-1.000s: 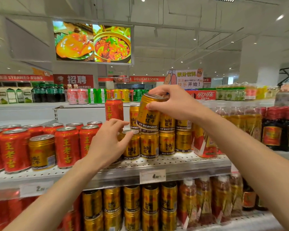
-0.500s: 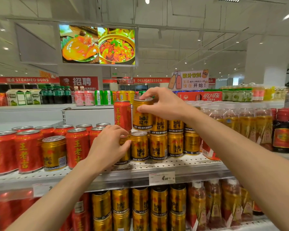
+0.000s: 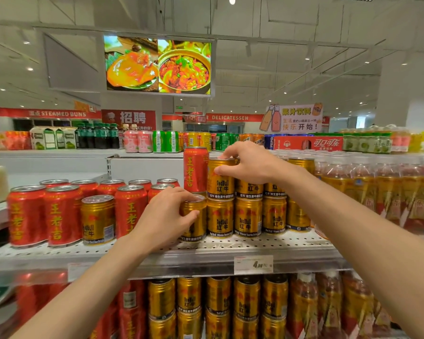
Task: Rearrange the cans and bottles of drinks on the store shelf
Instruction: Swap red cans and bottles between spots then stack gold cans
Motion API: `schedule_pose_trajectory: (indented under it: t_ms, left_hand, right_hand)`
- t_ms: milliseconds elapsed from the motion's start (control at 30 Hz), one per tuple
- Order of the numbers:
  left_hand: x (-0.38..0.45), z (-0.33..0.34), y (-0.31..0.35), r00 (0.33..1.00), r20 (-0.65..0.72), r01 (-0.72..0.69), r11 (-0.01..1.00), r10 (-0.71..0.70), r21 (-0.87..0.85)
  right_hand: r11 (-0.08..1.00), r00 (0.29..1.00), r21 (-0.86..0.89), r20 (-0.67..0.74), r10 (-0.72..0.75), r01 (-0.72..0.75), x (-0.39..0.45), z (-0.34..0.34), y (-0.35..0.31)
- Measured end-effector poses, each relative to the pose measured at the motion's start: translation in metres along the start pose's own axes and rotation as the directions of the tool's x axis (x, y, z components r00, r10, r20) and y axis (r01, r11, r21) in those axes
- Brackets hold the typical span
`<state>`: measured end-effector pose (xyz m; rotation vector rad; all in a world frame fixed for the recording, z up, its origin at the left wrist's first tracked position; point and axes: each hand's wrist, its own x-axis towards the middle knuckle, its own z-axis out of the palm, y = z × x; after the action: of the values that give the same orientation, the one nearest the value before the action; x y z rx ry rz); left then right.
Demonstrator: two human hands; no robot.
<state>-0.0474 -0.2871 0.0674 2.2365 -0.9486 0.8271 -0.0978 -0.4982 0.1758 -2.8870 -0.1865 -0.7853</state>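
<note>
Gold cans under both your hands on the perforated shelf (image 3: 230, 248).
Your right hand (image 3: 249, 165) grips the upper gold can (image 3: 220, 184), stacked upright; your left hand (image 3: 167, 216) clasps the lower gold can (image 3: 194, 221) just left.

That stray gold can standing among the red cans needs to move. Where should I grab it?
Grip the stray gold can round its upright side wall, coming from the front: it stands at the shelf edge, but red cans crowd both sides and the back.
</note>
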Motion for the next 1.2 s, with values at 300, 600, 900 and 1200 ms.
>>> schedule_pose_trajectory:
  t_ms: [300, 600, 900, 1200]
  left_hand:
    - [0.001, 0.004, -0.002, 1.0, -0.018, 0.003, 0.999, -0.004, -0.034]
    - [-0.002, 0.01, -0.001, 0.999, -0.051, 0.009, 0.999, -0.012, -0.047]
    - [0.005, -0.014, 0.002, 0.984, -0.171, 0.033, 0.997, -0.046, -0.074]
    - [0.039, -0.053, -0.03, 0.988, -0.147, 0.059, 0.998, -0.058, 0.003]
  right_hand:
    - [1.0, 1.0, 0.018, 0.009, -0.014, 0.014, -0.003, 0.003, -0.001]
    - [0.996, 0.987, -0.051, -0.143, -0.078, 0.071, -0.015, 0.022, 0.003]
    - [0.995, 0.976, -0.074, -0.2, -0.086, 0.072, -0.02, 0.03, 0.007]
    - [0.998, 0.977, 0.028, -0.208, -0.047, 0.054, 0.011, 0.013, -0.007]
